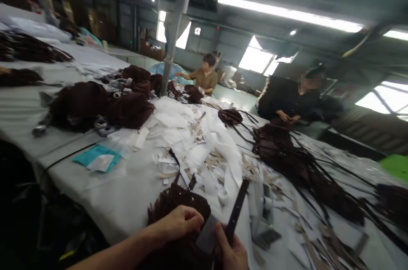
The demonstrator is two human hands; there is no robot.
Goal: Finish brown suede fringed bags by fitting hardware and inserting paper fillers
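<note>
Low in the head view, a dark brown fringed bag (pixel 188 200) lies at the table's near edge. My left hand (pixel 187 221) is closed over it, fingers pinched together; what they hold, if anything, is too small to make out. To its right, my right hand (pixel 230 248) is wrapped round a dark brown strap (pixel 239 206) with small holes, which points up and away. A flat grey piece (pixel 207 234) shows between the two hands, by the right thumb.
White and beige scraps (pixel 204 142) cover the middle of the table (pixel 127 193). Brown bags (pixel 95 104) are heaped at the left, others (pixel 287 155) at the right. A teal packet (pixel 97 158) lies front left. Two people stand or sit beyond the table; a post (pixel 175 27) rises behind.
</note>
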